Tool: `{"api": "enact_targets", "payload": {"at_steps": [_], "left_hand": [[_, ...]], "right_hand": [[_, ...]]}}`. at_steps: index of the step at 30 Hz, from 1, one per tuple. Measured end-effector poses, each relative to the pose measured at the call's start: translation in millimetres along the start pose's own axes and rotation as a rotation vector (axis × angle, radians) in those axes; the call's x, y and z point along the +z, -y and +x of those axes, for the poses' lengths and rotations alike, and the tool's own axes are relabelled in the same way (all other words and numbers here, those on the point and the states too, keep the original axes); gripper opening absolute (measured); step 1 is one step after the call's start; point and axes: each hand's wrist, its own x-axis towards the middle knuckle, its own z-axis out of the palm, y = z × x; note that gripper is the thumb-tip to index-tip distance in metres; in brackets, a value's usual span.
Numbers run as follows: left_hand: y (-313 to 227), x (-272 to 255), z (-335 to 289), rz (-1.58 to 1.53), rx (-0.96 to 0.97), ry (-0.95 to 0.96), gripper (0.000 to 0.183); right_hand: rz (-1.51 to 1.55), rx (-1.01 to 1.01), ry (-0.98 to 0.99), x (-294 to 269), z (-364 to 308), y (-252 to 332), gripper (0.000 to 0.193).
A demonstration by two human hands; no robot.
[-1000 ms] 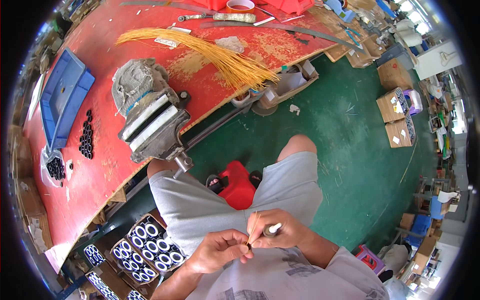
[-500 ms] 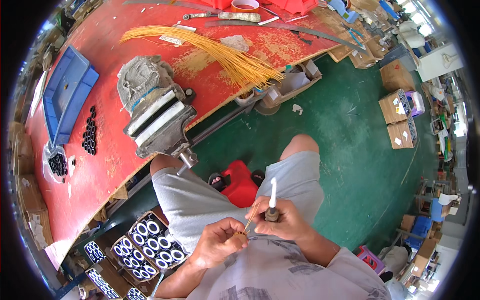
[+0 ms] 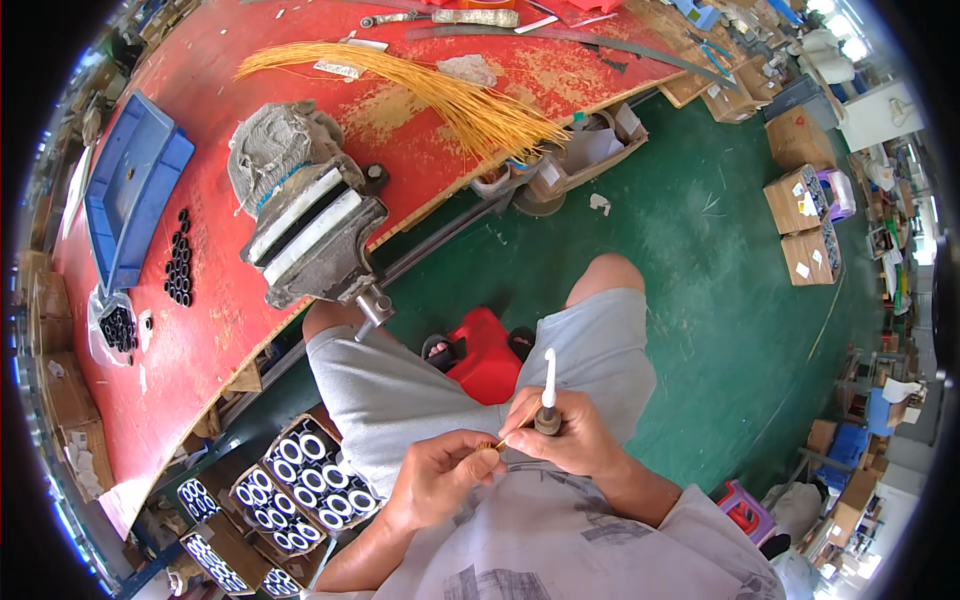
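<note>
Yellow thin strand [image 3: 519,424] between both hands, over the lap, off the tabletop [image 3: 225,300], well apart from its near edge. Left hand [image 3: 440,478]: fingers closed, thumb and forefinger pinching a small yellowish-brown piece [image 3: 486,446] at the strand's lower end; exact shape too small to tell. Right hand [image 3: 565,432]: fingers gripping the strand, plus a dark-handled tool [image 3: 549,395] with a white, bent tip, held upright.

Red tabletop, worn paint. Grey bench vise [image 3: 318,240] at near edge, a grey cloth [image 3: 283,150] wrapped on its back part. Bundle of yellow strands [image 3: 430,95] lies beyond, loose ends reaching near edge. Blue plastic tray [image 3: 132,190] toward left edge; black rings [image 3: 180,262] in rows just beside it. Clear plastic bag [image 3: 113,328] with black pieces near the tray's lower end. Blue-handled pliers [image 3: 712,47] toward far right corner.

Below near edge, on the left: cardboard boxes [image 3: 245,545] of white-faced rings [image 3: 312,480]. Red plastic object [image 3: 485,355] between feet, on green floor [image 3: 720,260].
</note>
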Motion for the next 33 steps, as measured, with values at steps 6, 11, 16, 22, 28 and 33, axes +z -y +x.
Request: {"api": "enact_targets", "payload": {"at_steps": [6,11,16,22,28,33], "left_hand": [[7,2,-4,-0.090,0.033,-0.014,0.021],[-3,4,-3,0.172,0.226,-0.081,0.018],[-8,2,-6,0.302,0.277,-0.090,0.017],[-4,-3,-8,0.332,0.279,-0.070,0.016],[16,-13,-13,0.017,0.135,-0.157,0.020],[12,-2,0,-0.136,0.173,-0.086,0.022]], "right_hand": [[0.033,-0.034,-0.031,2,-2,0,0.003],[0.077,-0.081,-0.055,-2,3,-1,0.003],[0.219,-0.006,-0.121,-8,3,-8,0.002],[0.169,0.074,-0.196,-21,2,-2,0.005],[0.192,-0.144,-0.353,-41,7,7,0.006],[-0.300,-0.177,-0.090,-3,3,-7,0.013]]}}
